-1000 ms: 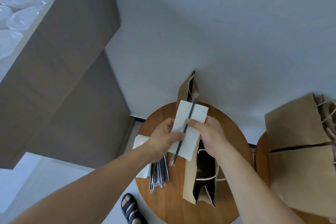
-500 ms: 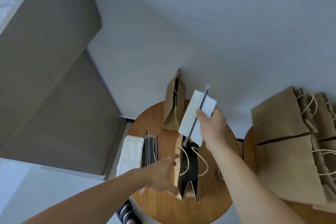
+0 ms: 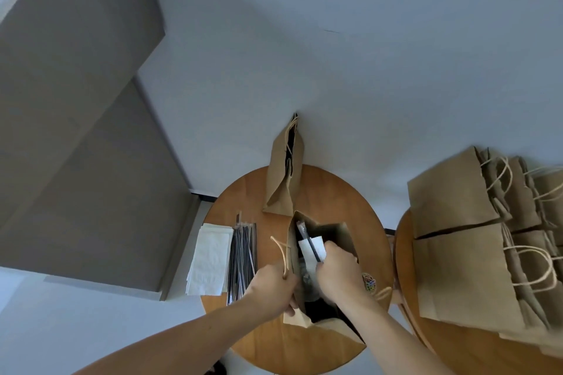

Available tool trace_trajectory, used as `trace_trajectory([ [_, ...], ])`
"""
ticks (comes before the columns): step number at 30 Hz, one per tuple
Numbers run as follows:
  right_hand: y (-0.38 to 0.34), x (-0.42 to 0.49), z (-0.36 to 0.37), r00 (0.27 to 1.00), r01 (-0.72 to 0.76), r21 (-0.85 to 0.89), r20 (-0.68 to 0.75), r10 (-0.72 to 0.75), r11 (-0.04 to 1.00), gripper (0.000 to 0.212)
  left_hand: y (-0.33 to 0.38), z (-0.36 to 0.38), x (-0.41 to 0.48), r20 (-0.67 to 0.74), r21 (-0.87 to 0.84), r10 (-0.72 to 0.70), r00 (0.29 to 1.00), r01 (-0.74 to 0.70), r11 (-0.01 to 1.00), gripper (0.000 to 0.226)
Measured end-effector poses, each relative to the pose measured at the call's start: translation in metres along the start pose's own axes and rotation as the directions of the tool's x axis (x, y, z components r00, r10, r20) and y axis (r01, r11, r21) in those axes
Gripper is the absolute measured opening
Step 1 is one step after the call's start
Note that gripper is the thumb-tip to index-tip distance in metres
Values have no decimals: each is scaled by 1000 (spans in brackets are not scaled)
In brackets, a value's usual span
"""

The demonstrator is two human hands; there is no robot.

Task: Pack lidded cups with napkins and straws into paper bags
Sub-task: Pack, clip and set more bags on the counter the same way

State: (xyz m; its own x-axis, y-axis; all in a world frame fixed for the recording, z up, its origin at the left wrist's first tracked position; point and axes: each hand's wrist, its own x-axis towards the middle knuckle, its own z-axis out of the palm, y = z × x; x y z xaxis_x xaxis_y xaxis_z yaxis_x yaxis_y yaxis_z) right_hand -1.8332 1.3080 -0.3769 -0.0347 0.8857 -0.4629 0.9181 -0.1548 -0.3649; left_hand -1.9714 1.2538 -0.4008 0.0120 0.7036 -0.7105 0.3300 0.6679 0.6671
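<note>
An open brown paper bag (image 3: 341, 231) stands in the middle of the round wooden table (image 3: 350, 192). My left hand (image 3: 269, 286) grips the bag's left edge beside its rope handle. My right hand (image 3: 336, 271) is inside the bag's mouth, pinching a white napkin (image 3: 309, 248) and a black wrapped straw (image 3: 306, 236) together. Something clear and dark lies deeper in the bag; I cannot tell what it is. A stack of white napkins (image 3: 210, 259) and a bundle of black straws (image 3: 242, 256) lie on the table's left side.
A second, narrow paper bag (image 3: 281, 173) stands at the table's far edge against the wall. Several filled paper bags (image 3: 463, 240) crowd a second table at the right. A small colourful object (image 3: 369, 281) lies right of the open bag. Grey cabinets (image 3: 76, 100) rise at left.
My right hand has brought the napkin and straw down from above the bag into its mouth. My left hand has moved right and taken hold of the bag's left edge.
</note>
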Motion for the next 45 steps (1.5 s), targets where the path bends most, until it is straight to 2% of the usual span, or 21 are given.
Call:
trace_trajectory([
  [5, 7, 13, 34, 989, -48, 42, 141, 42, 998, 21, -4, -2, -3, 14, 55, 40, 999, -41, 998, 22],
  [8, 8, 37, 44, 978, -127, 114, 181, 105, 985, 16, -7, -8, -5, 2, 81, 41, 999, -41, 996, 23],
  [11, 9, 56, 52, 969, -178, 111, 190, 155, 978, 15, -8, -11, -6, 24, 144, 43, 999, -46, 988, 24],
  [15, 7, 63, 66, 979, -136, -24, 148, 138, 990, 12, -8, -12, -2, -3, 200, 41, 999, -40, 979, 20],
  [19, 7, 61, 70, 981, -127, -70, 139, 135, 989, 5, -10, -14, 3, -11, 243, 46, 999, -42, 969, 21],
  [23, -2, 56, 56, 991, -47, -106, 123, 60, 993, 35, -16, -15, 8, -32, 242, 47, 998, -38, 969, 21],
  [28, -33, 27, 12, 986, 99, -164, 148, -75, 981, 35, -19, -12, 10, -53, 236, 81, 995, -66, 969, 21],
  [31, -41, 5, -28, 956, 294, -249, 60, -288, 923, 30, -13, -8, 9, -47, 193, 87, 995, -76, 978, 22],
  [34, -34, -8, -62, 875, 391, -260, -194, -445, 883, 30, -9, -7, 5, -34, 204, 122, 992, -112, 972, 28],
  [36, -17, -9, -75, 809, 382, -243, -377, -450, 892, 33, -8, -5, 0, -1, 220, 143, 990, -139, 966, 44],
  [37, -6, -6, -77, 825, 344, -177, -412, -387, 922, 36, -7, -4, -2, 24, 212, 149, 989, -151, 966, 56],
  [38, 6, -4, -77, 885, 284, -31, -376, -274, 958, 42, -7, -1, -5, 47, 186, 155, 987, -161, 969, 67],
  [39, 15, -2, -74, 958, 177, 160, -255, -133, 971, 47, -5, 3, -7, 61, 157, 163, 985, -171, 973, 75],
  [40, 22, -2, -69, 998, 36, 352, -69, -12, 935, 51, -4, 6, -9, 63, 144, 172, 983, -180, 973, 80],
  [41, 28, -3, -61, 991, -110, 505, 123, 55, 856, 53, -2, 10, -11, 62, 152, 179, 982, -187, 970, 85],
  [42, 33, -4, -51, 959, -225, 585, 273, 72, 780, 56, -1, 15, -13, 63, 171, 186, 980, -195, 966, 89],
  [43, 37, -5, -40, 934, -278, 619, 351, 58, 734, 58, 1, 21, -15, 68, 189, 191, 979, -200, 961, 92],
  [45, 38, -10, -24, 926, -268, 658, 376, 0, 704, 55, 6, 35, -19, 57, 232, 182, 982, -190, 954, 98],
])
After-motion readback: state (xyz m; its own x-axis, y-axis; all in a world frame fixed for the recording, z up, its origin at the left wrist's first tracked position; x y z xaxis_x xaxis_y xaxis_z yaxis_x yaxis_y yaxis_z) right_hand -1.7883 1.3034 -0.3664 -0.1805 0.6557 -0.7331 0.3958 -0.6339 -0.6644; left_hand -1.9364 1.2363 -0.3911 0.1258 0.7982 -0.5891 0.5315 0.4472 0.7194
